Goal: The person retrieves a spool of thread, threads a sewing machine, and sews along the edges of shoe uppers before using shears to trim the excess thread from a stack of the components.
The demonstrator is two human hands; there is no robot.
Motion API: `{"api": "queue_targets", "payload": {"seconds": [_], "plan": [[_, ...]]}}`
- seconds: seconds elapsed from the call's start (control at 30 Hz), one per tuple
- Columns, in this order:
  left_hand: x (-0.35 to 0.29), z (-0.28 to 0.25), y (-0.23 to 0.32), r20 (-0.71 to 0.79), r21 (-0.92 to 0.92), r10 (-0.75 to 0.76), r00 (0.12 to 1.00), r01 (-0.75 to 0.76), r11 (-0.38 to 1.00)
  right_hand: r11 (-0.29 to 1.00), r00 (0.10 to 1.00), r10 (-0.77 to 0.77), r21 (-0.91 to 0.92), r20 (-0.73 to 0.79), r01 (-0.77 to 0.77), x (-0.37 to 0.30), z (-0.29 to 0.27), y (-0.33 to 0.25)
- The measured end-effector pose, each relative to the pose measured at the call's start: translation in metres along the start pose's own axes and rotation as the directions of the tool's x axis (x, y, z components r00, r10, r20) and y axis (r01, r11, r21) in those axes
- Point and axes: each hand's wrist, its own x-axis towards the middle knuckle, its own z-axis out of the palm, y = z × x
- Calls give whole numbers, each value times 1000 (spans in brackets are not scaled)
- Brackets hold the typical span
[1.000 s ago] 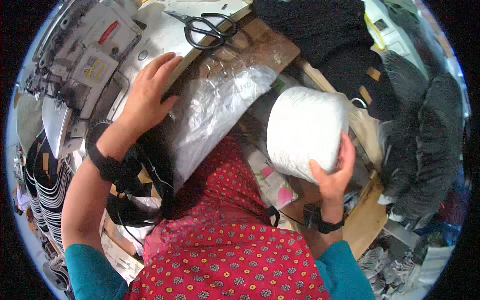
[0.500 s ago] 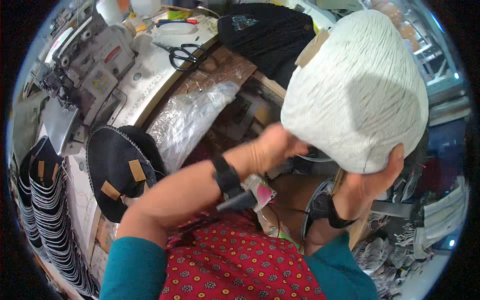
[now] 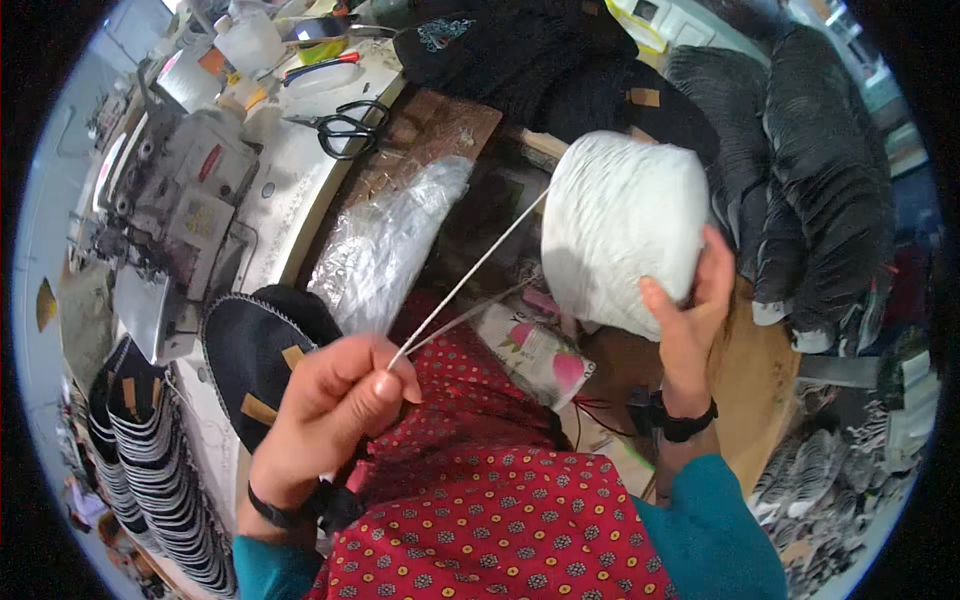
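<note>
My right hand (image 3: pixel 695 315) grips a large cone of white yarn (image 3: pixel 625 235) by its lower right side, with the fingers behind it and the thumb in front. From the cone's left edge a taut white strand (image 3: pixel 470 275) slants down to my left hand (image 3: pixel 345 405), which pinches it between thumb and forefinger. A second, blurred length of yarn trails from the same pinch back toward the cone. Just behind my left hand lies a black knit piece (image 3: pixel 255 350) with an overcast edge and tan tabs.
An overlock sewing machine (image 3: pixel 190 190) stands at the left on a white table (image 3: pixel 290 180), with black-handled scissors (image 3: pixel 350 128) on top. A clear plastic bag (image 3: pixel 390 240) lies beside it. Stacked black knit pieces (image 3: pixel 540 65) rise at the back, dark bundles (image 3: pixel 820 150) at the right.
The cone has moved down and away from my head, and it looks smaller. My left hand has drawn back left and down from it, pulling a strand tight.
</note>
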Motion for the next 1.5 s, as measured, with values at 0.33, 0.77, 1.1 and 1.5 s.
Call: {"api": "queue_targets", "payload": {"seconds": [0.33,0.77,1.1,1.5], "plan": [[53,16,-90,439,-60,-327,837,391,919,929,969,98,-369,227,-8,1,79,144],[100,-15,-126,-47,-420,-221,974,182,889,469,728,-171,-595,664,653,109,255,280],[107,-32,-133,-105,-396,-382,918,314,863,671,689,148,-584,709,457,93,283,376],[111,-33,-129,-171,-286,-391,905,334,898,480,798,-9,-698,602,532,47,288,357]]}}
